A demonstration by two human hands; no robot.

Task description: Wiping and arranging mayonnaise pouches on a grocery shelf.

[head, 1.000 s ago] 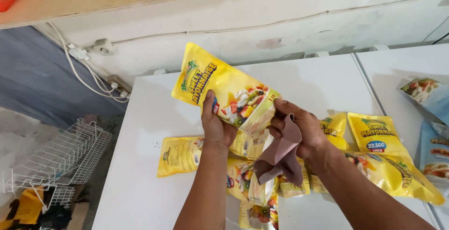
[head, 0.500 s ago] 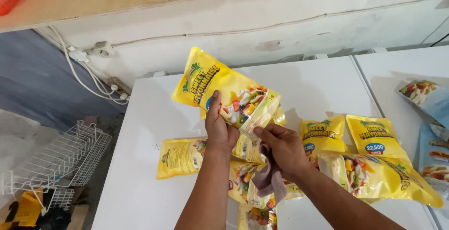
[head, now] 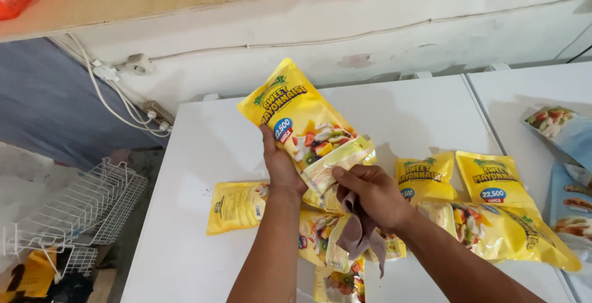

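The left hand [head: 280, 167] grips the yellow pouch [head: 303, 127] tilted up above the white table [head: 203, 155], fingers closed around its edge, so the right hand [head: 370, 195], fingers pinching a brown cloth [head: 354, 235], can reach its lower front

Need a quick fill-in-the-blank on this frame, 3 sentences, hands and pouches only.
1. The left hand holds up a pouch whose main colour is ____.
2. The right hand grips a crumpled brownish ____ against the lower end of that pouch.
3. The other pouches lie flat on a ____ surface.

Missing words: yellow; cloth; white
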